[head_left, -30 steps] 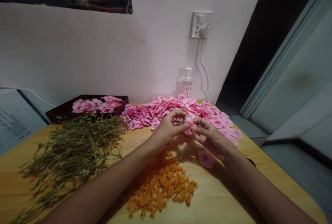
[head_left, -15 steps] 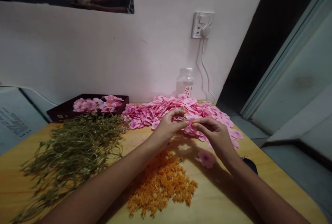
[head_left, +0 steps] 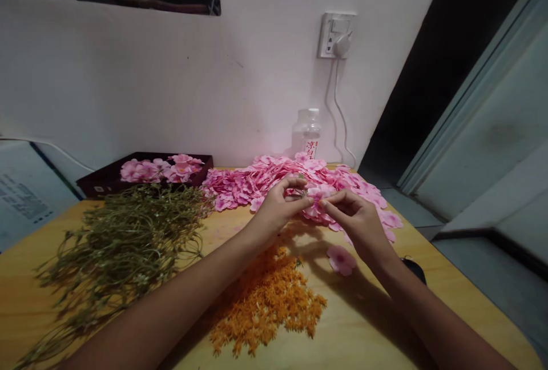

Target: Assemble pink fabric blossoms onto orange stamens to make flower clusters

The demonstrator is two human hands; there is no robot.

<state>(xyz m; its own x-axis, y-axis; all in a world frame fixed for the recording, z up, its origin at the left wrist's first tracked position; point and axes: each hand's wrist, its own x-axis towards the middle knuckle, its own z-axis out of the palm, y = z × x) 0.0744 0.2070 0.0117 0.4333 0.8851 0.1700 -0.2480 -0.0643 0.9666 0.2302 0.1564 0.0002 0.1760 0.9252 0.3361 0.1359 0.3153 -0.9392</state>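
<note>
My left hand (head_left: pixel 278 207) is closed in a pinch on a pink artificial flower (head_left: pixel 317 194), with a bit of green stem showing above the thumb. From the other side, my right hand (head_left: pixel 353 213) pinches a tiny orange flower centre (head_left: pixel 320 201) against the middle of the bloom; the fingertips hide most of it. Behind both hands spreads a heap of pink petals (head_left: pixel 252 181). One loose pink petal piece (head_left: pixel 341 260) lies flat below my right hand. Closer to me is a pile of orange flower centres (head_left: pixel 269 301).
Green artificial stems (head_left: pixel 132 244) lie tangled on the wooden table (head_left: pixel 363 324) at the left. A dark box (head_left: pixel 98 179) behind them contains pink flowers (head_left: pixel 162 169). A clear bottle (head_left: pixel 307 130) stands by the wall, below a socket with a plug (head_left: pixel 341 44).
My right fingertips have moved slightly in towards the flower's middle, and the orange centre is now more hidden. The whole view has shifted a little; my left hand keeps its pinch.
</note>
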